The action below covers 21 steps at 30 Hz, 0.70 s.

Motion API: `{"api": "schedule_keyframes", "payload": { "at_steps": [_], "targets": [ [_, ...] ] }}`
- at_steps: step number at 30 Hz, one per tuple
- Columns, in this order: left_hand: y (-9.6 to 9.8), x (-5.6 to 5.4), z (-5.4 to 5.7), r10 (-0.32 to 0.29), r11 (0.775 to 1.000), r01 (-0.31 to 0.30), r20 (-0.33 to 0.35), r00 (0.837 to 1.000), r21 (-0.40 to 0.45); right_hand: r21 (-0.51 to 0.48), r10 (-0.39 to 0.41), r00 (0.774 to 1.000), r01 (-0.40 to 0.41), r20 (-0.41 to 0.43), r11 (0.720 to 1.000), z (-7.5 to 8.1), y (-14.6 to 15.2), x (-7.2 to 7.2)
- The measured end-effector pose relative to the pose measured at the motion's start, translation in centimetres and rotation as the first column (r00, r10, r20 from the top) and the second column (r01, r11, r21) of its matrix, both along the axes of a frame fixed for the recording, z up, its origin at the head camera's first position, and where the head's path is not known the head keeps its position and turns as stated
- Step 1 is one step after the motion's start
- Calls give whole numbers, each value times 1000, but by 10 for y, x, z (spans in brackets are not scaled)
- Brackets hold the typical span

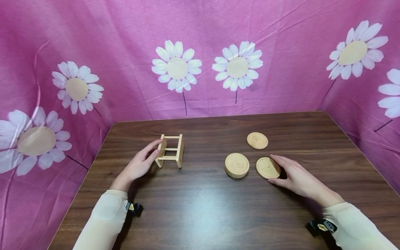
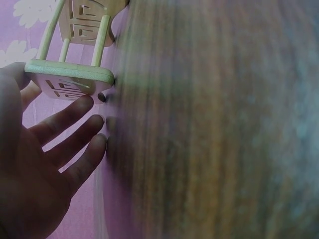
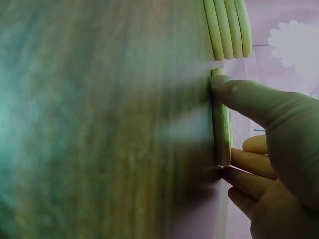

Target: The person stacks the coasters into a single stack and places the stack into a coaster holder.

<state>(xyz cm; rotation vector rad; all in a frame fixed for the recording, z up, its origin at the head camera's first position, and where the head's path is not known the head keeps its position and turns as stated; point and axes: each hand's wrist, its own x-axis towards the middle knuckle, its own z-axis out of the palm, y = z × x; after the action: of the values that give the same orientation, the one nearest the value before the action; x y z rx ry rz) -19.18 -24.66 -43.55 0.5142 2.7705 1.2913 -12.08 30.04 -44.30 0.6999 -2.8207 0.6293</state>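
Gripping one small wooden coaster rack [image 1: 171, 149] with the left hand [image 1: 139, 166], thumb and index finger spread across one side panel [image 2: 70, 82], other three fingers slightly bent and parted, at or close to its outer face. Standing upright toward the left of the dark wood-grain table [image 1: 200, 205]; built of two side panels with cut-out patterns, joined by three visible rods [image 2: 101, 42].

Grasping one round wooden coaster [image 1: 267, 168] by its rim with the right hand [image 1: 297, 177], thumb on the near side, fingers on the far side, down at table level, toward the right.

Counting six coasters altogether: one in the right hand, four piled in a stack [image 1: 236, 165] just left of it, one loose coaster [image 1: 257, 140] lying flat farther back, apart from both. Bearing line carvings on all three upturned faces.

Worn at the wrists: two small black cameras [image 1: 136, 209], one per arm, beside two cream sleeves [image 1: 104, 218]. Hung around the table: magenta cloth [image 1: 203, 21], printed with six white daisies [image 1: 176, 68] in view, two left, two middle, two right.
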Motion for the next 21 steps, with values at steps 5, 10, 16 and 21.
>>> {"api": "schedule_keyframes", "payload": {
  "at_steps": [5, 10, 16, 21],
  "targets": [
    [0, -1, 1, 5, 1000, -5, 17, 1000, 5, -14, 8, 1000, -8, -19, 1000, 0, 0, 0],
    [0, -1, 1, 7, 1000, -7, 23, 1000, 11, -33, -4, 999, 3, -39, 999, 2, 0, 1],
    [0, -1, 1, 12, 1000, -12, 19, 1000, 9, -46, -5, 999, 3, -40, 999, 7, -2, 0],
    [0, 0, 1, 9, 1000, -9, 22, 1000, 10, -55, -6, 999, 4, -37, 999, 13, -4, 1]
  ]
}}
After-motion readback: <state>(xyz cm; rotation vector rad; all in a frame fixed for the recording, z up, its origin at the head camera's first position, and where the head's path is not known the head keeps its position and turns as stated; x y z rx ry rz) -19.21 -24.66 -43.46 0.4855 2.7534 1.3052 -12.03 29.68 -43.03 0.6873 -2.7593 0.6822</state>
